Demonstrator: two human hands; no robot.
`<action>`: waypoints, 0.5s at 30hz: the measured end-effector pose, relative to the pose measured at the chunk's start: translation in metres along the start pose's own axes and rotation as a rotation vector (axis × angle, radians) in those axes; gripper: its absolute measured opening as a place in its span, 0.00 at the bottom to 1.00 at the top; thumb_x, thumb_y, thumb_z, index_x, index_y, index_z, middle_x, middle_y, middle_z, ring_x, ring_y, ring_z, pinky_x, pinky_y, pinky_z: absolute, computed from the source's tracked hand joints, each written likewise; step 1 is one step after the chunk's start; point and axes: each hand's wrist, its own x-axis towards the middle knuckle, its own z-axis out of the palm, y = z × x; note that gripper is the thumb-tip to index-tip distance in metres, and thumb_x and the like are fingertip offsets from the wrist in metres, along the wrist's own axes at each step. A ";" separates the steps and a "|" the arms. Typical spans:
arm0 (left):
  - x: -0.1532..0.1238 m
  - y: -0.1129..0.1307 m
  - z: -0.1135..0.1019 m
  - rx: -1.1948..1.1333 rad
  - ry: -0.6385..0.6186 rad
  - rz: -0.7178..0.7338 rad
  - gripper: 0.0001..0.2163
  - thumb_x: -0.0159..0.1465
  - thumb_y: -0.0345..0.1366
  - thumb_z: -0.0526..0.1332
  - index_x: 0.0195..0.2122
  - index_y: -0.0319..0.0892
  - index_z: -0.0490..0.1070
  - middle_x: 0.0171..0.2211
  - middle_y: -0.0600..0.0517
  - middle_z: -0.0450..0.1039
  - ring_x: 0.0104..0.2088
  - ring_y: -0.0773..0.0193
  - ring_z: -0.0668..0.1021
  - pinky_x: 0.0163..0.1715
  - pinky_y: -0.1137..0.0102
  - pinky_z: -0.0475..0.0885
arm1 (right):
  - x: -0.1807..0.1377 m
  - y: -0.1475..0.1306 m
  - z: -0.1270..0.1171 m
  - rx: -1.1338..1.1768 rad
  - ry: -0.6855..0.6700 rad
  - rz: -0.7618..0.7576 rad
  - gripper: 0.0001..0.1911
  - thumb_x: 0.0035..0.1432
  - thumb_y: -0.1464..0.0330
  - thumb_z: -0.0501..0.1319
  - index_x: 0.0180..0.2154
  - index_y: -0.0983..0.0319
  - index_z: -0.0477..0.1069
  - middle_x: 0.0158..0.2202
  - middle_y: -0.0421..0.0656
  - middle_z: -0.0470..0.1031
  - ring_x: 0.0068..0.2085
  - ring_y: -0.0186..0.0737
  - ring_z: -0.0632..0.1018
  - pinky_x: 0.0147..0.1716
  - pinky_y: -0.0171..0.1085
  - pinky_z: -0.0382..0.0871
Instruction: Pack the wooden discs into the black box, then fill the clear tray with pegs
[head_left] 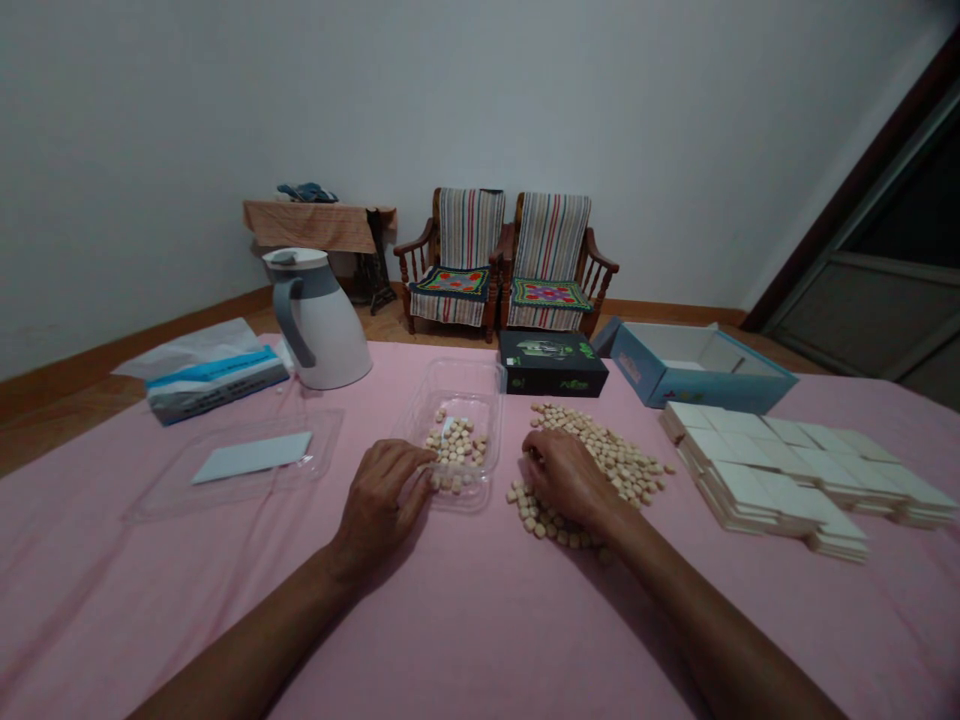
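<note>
A clear plastic container (491,440) stands on the pink cloth, with a layer of small wooden pieces (459,443) inside. My left hand (384,495) grips its near left edge, thumb and fingers pinched at the rim. To the right, a spread-out pile of the same small wooden pieces (626,460) lies loose on the cloth. My right hand (566,478) rests over the left side of this pile, its fingers curled down and pressed together. What those fingertips hold, if anything, is hidden.
Stacks of square wooden tiles (780,460) lie at right, before an open blue box (697,365). A black box (553,363) sits behind the pile. At left are a white jug (330,330), a tissue pack (217,385) and a clear lid (172,495) with a white card (253,457).
</note>
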 end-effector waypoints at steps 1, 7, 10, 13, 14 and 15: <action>0.000 0.000 0.000 0.000 -0.001 0.000 0.05 0.64 0.28 0.56 0.39 0.39 0.70 0.35 0.46 0.74 0.40 0.58 0.71 0.41 0.61 0.68 | 0.000 -0.002 -0.002 0.079 0.063 -0.002 0.07 0.58 0.73 0.55 0.35 0.63 0.72 0.32 0.45 0.75 0.35 0.39 0.73 0.37 0.36 0.62; -0.001 -0.001 0.001 0.003 -0.009 -0.013 0.05 0.63 0.28 0.57 0.39 0.39 0.70 0.35 0.46 0.74 0.40 0.58 0.71 0.42 0.61 0.68 | -0.003 -0.028 -0.012 0.528 0.253 -0.130 0.08 0.58 0.70 0.57 0.39 0.61 0.72 0.28 0.39 0.74 0.30 0.33 0.72 0.30 0.32 0.64; -0.001 -0.001 0.001 0.003 -0.008 -0.009 0.05 0.63 0.28 0.57 0.39 0.40 0.70 0.35 0.47 0.74 0.40 0.57 0.72 0.42 0.61 0.68 | -0.005 -0.037 -0.012 0.611 0.257 -0.163 0.10 0.58 0.71 0.58 0.42 0.61 0.73 0.32 0.40 0.77 0.32 0.33 0.74 0.31 0.32 0.65; 0.000 0.000 0.000 0.007 -0.006 -0.011 0.05 0.63 0.28 0.57 0.39 0.40 0.70 0.35 0.47 0.74 0.40 0.58 0.72 0.42 0.62 0.68 | -0.006 -0.038 -0.011 0.633 0.277 -0.166 0.11 0.58 0.71 0.58 0.43 0.61 0.74 0.36 0.42 0.79 0.33 0.34 0.75 0.33 0.33 0.67; 0.000 0.000 0.000 0.007 -0.006 -0.014 0.05 0.63 0.28 0.57 0.39 0.40 0.70 0.35 0.47 0.74 0.40 0.58 0.72 0.42 0.62 0.68 | -0.005 -0.037 -0.012 0.629 0.282 -0.154 0.10 0.58 0.71 0.58 0.42 0.61 0.74 0.36 0.43 0.79 0.33 0.34 0.76 0.33 0.34 0.67; 0.000 0.000 0.000 0.007 -0.007 -0.018 0.06 0.62 0.28 0.57 0.39 0.40 0.71 0.35 0.47 0.74 0.40 0.58 0.72 0.42 0.62 0.68 | -0.004 -0.035 -0.012 0.620 0.287 -0.140 0.09 0.58 0.71 0.57 0.40 0.61 0.75 0.35 0.43 0.79 0.33 0.34 0.76 0.34 0.34 0.67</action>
